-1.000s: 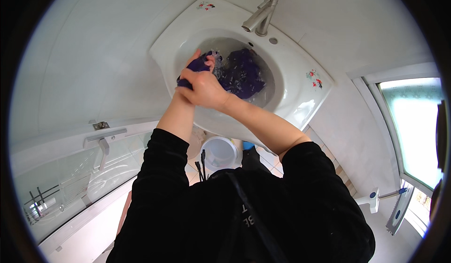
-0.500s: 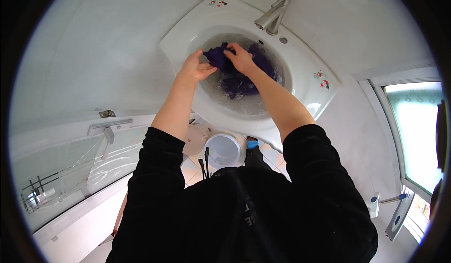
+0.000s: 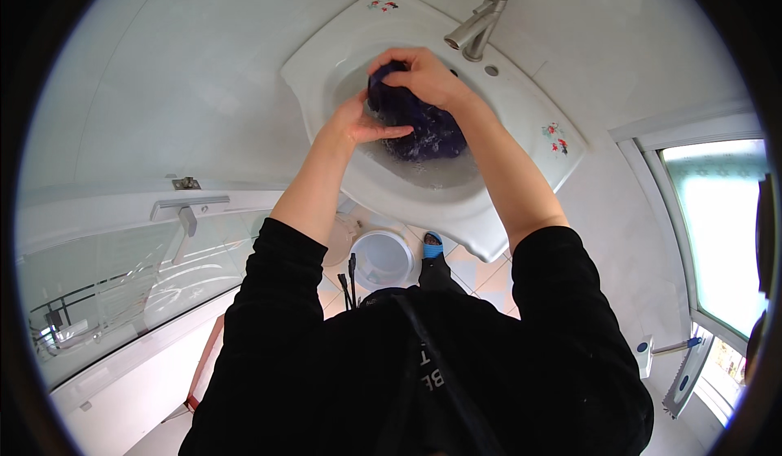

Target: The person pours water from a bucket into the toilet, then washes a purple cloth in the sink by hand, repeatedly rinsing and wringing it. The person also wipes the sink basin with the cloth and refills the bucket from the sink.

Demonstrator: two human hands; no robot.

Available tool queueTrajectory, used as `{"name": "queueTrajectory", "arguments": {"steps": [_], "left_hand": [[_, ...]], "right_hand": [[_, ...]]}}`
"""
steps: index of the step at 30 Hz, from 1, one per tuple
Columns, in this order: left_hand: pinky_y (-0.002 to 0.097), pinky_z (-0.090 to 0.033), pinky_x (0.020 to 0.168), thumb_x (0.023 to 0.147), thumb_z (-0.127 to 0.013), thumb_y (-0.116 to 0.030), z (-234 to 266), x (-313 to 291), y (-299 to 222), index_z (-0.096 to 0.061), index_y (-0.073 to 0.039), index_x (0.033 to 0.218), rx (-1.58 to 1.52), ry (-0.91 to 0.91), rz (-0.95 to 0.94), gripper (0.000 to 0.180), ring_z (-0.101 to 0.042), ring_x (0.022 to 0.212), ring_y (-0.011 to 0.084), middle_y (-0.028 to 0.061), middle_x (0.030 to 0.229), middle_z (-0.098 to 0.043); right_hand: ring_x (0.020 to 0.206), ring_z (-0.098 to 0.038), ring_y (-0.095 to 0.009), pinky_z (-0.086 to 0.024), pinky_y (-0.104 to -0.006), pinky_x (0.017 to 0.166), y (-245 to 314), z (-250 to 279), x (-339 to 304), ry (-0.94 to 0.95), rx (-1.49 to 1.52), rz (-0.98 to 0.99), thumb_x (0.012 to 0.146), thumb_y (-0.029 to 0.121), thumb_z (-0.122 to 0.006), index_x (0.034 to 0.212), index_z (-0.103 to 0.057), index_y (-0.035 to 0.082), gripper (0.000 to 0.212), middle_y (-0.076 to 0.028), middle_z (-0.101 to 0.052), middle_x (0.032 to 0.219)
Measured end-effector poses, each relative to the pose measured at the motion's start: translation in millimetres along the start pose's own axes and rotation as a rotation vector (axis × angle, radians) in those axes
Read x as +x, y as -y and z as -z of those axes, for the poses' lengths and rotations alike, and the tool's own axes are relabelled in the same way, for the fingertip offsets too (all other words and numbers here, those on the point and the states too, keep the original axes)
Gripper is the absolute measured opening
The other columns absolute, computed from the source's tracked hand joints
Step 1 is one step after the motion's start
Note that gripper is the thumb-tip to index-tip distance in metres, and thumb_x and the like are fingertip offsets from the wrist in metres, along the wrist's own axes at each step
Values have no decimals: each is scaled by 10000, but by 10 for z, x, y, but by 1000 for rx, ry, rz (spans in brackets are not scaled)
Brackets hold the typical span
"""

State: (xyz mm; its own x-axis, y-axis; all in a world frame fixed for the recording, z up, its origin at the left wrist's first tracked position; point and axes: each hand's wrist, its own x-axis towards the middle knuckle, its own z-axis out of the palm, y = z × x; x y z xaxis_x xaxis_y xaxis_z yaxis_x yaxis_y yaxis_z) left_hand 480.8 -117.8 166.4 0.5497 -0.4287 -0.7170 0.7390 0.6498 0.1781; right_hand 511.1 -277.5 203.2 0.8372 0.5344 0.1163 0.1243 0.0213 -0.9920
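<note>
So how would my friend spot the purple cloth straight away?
Find the white sink with the silver tap. Look down into its water, where the person's right hand holds a bunched part of a dark purple cloth. It is wet and crumpled, the only purple thing there, unlike the smooth white sink and silver tap.

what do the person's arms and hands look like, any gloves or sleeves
The left hand and right hand are bare, without gloves, and no watch or bracelet shows at the wrists. Both forearms are bare up to the black sleeves, which sit bunched and wrinkled near the elbows. They belong to a black top with pale lettering on its front.
</note>
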Motion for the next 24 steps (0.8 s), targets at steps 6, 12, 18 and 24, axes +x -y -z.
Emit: {"name": "queueTrajectory", "arguments": {"steps": [6, 12, 18, 24], "left_hand": [[572, -462, 881, 958, -330, -337, -46, 42, -205, -391, -79, 1242, -80, 146, 79, 389, -470, 1083, 418, 214, 1211, -418], [590, -482, 817, 922, -412, -354, -2, -84, -236, -562, -61, 925, 67, 205, 49, 330, -562, 674, 244, 95, 740, -544], [434, -558, 748, 787, -607, -474, -30, -245, -195, -531, -20, 1095, -279, 451, 47, 554, -509, 907, 314, 189, 1032, -514], [389, -570, 756, 747, -669, -430, -120, -240, 139, -492, -66, 1219, -378, 708, 114, 622, -426, 1041, 334, 221, 1194, -416]], "right_hand": [[827, -576, -197, -476, -312, 779, 684, -255, -65, 37, 787, 144, 751, -54, -536, 987, -620, -21, 253, -74, -609, 928], [914, -575, -160, -458, -309, 792, 354, -90, 220, -538, 561, 76, 861, 107, -565, 1063, -605, 21, 223, -66, -617, 951], [1067, -525, -228, -352, -418, 946, -757, -62, -101, -428, 588, -367, 880, 516, -449, 1212, -545, 141, 510, -69, -578, 1157], [1146, -461, -362, -366, -545, 964, -756, -305, -138, -287, 1430, 79, 821, 501, -559, 1257, -471, 122, 584, -120, -535, 1149]]}}
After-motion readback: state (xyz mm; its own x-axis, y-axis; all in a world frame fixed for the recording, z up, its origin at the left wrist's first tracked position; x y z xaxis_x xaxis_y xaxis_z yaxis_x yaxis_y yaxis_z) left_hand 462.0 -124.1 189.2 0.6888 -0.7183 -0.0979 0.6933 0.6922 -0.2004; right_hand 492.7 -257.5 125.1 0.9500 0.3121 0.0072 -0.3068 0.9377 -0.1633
